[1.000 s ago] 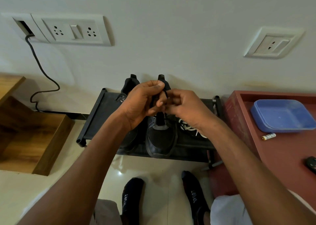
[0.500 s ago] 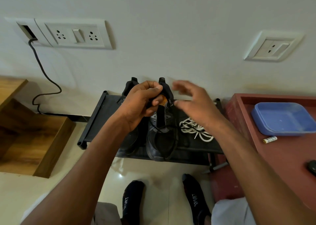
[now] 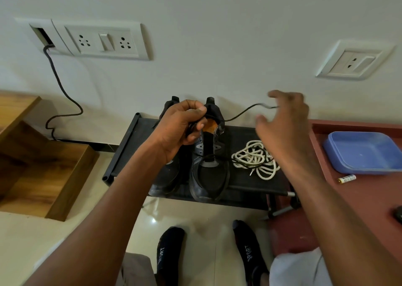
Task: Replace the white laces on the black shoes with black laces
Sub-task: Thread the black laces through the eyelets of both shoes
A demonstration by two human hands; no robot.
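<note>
Two black shoes [image 3: 210, 166] stand side by side on a low black shoe rack [image 3: 250, 184] against the far wall, toes toward the near side. The left hand [image 3: 181, 129] is curled over the collar of the right-hand shoe, its fingers closed around a black lace [image 3: 241, 113]. That lace runs from the shoe's top up and to the right, where its free end meets the right hand [image 3: 285, 122]. The right hand is blurred, fingers spread and loosely bent, and I cannot tell whether it pinches the lace end. A black lace also crosses the shoe's lowest eyelets. The white laces [image 3: 255, 159] lie in a loose tangle on the rack just right of the shoes. Further right, a red worktop [image 3: 359, 198] carries a blue plastic tray [image 3: 363, 153] and a small battery [image 3: 347, 178] near it.
</note>
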